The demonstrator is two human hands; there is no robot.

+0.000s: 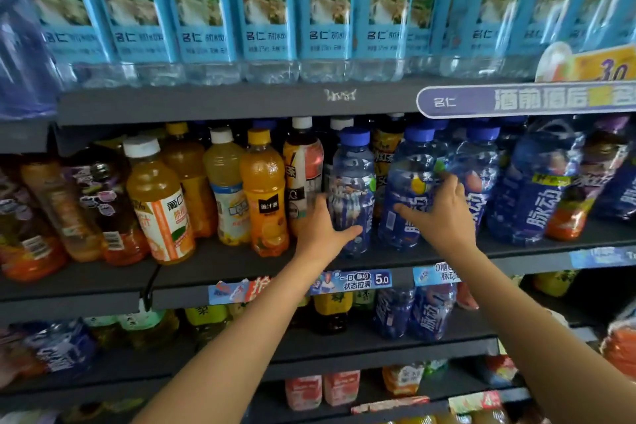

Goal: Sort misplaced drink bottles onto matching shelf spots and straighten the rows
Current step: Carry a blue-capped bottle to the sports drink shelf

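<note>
Dark shelf [241,262], left hand [320,231] and right hand [444,213] each gripping blue-capped clear-blue bottles [351,196]

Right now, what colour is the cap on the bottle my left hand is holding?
Blue, seen in the head view: bottle, left hand.

Middle shelf [220,262] is packed: orange juice bottles [265,193] crowd the centre-left, blue bottles [351,193] fill centre to right, shoulder to shoulder, no gap to slip fingers between. Free room is the bare strip of shelf in front of the rows, widest at lower left. Overhead, the upper shelf edge [223,103] hangs just over the caps, so reaching over is tight. Both hands, left [321,227] and right [440,213], block the centre front.
</note>
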